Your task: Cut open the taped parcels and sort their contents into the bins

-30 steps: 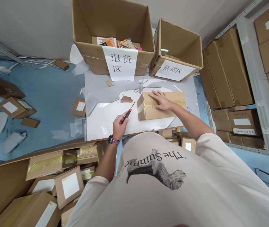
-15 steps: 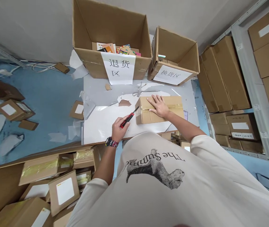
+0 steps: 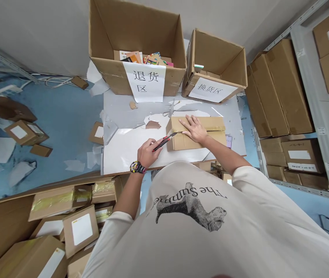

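Note:
A closed cardboard box [image 3: 211, 141] lies on the white table, with a taped seam running along its top. My right hand [image 3: 195, 129] rests flat on the top of this box, fingers spread, holding nothing. Closed round the handle of a red and black utility knife [image 3: 162, 143] is my left hand [image 3: 148, 153], just left of the box. The knife's blade points right and reaches over the box's left end at the seam, close to my right fingertips. Whether the blade touches the tape I cannot tell.
Two open cartons with paper signs, a larger one [image 3: 109, 75] and a smaller one [image 3: 190, 83], stand at the table's back. Torn paper lies on the table [image 3: 121, 154]. Several parcels fill a big carton [image 3: 5, 216] at lower left. Shelves [image 3: 312, 96] with boxes stand right.
My left hand has turned the knife and brought its blade up from the box's left end to over the top seam. My right hand stays on the box.

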### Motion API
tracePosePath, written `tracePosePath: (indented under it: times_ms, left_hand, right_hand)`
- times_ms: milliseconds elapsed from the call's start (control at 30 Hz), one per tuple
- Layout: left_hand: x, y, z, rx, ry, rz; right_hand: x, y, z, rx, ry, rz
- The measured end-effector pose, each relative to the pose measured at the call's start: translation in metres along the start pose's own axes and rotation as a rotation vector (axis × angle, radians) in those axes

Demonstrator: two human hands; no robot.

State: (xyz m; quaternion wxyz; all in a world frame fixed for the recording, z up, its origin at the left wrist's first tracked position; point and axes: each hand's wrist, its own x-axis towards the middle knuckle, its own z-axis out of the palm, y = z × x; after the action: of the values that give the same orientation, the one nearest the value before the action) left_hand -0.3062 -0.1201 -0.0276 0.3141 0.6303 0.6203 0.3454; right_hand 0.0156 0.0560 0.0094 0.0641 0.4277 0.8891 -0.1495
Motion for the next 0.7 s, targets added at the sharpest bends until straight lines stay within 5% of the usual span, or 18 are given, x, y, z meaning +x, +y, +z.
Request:
tracePosePath:
  times_ms: [133,400,700]
  left_hand:
    - [0.007,-0.006,-0.001,0.025,-0.011,0.012]
    - [0.013,-0.025,-0.028,0.003,0.199,-0.083]
    - [0.007,-0.014,0.05,-0.306,0.271,-0.289]
  right_hand:
    - [-0.002,-0.004,0.0,-0.02,0.003,0.024]
    - [-0.011,-0.01,0.005,0.011,0.069,0.052]
    - [-0.012,-0.019,0.004,0.019,0.095,0.081]
